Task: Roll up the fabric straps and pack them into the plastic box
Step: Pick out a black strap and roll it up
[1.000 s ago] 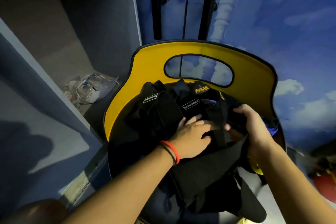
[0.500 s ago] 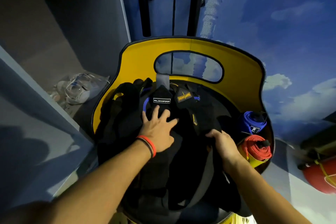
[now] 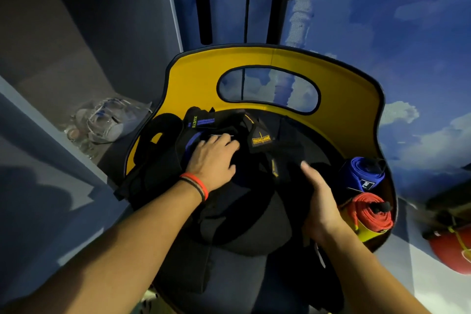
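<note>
Far left: a grey shelf (image 3: 51, 79) holds a crumpled clear plastic bag (image 3: 109, 122), just beside the box wall.

Centre: the yellow box (image 3: 193, 79) stands open-topped, its tall back wall cut by an oval handle hole. A loose pile of black straps (image 3: 244, 211) fills most of it and spills over the near rim. One strap at the back left carries blue stripes and the lettering XUEYII; a black label with yellow print sits to its right.

The left hand (image 3: 214, 158) lies on top of the pile, back-left of centre, fingers curled down into the fabric and gripping it. Red and black wristbands (image 3: 196, 186) circle that wrist.

The right hand (image 3: 321, 201) rests against the right flank of the pile, fingers fairly straight and laid flat on the fabric, pressing rather than clenching. The thumb is hidden.

Right of that hand, inside the box against its right wall: a blue roll (image 3: 362, 173) farther back and a red roll (image 3: 369, 214) nearer, touching each other, both wound tight and apart from the loose pile.

Behind: a wall (image 3: 382, 20) painted with blue sky and clouds. Far right edge: a red object (image 3: 448, 250), blurred.
</note>
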A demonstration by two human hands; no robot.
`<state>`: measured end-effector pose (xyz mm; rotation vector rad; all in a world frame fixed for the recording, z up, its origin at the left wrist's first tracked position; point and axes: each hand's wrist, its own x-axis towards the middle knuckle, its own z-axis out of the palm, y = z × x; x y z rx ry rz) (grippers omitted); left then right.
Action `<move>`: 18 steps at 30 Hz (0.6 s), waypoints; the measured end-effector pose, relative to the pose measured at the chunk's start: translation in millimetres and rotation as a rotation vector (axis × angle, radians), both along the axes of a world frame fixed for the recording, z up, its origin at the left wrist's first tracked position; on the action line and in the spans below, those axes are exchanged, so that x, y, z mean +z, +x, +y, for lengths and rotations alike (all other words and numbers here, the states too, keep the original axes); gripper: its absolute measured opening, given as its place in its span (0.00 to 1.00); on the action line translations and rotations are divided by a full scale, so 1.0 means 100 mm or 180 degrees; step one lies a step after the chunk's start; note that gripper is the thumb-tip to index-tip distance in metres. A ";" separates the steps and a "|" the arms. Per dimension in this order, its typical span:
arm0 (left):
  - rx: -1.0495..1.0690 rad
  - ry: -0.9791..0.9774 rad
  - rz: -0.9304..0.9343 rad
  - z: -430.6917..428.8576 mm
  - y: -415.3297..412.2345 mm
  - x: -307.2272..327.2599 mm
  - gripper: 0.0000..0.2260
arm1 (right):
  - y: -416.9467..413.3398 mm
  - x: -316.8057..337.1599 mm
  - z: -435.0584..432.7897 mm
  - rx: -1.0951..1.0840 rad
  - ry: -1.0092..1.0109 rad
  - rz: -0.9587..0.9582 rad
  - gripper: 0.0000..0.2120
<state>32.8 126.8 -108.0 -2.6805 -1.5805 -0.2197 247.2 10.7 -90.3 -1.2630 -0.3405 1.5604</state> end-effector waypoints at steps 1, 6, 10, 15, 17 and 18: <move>-0.0184 -0.0151 -0.0214 0.06 0.03 0.00 0.22 | -0.04 0.03 0.02 0.0154 0.0023 -0.0225 0.21; -0.0021 -0.0936 -0.0288 0.34 0.06 -0.10 0.43 | -0.20 0.03 0.14 0.0198 0.0013 -0.0706 0.09; 0.0427 -0.1289 -0.0405 0.54 -0.01 -0.10 0.56 | -0.22 -0.03 0.15 0.0041 0.0394 -0.0081 0.10; 0.0448 -0.1094 -0.0827 0.74 -0.05 -0.11 0.48 | -0.25 0.01 0.11 0.0126 0.0685 0.0382 0.14; 0.0454 -0.1131 -0.0818 0.79 -0.08 -0.12 0.44 | -0.20 0.02 0.07 0.0154 0.0771 0.0543 0.16; 0.0445 -0.1177 -0.0798 0.80 -0.10 -0.13 0.42 | -0.17 0.03 0.04 0.0147 0.0781 0.0627 0.19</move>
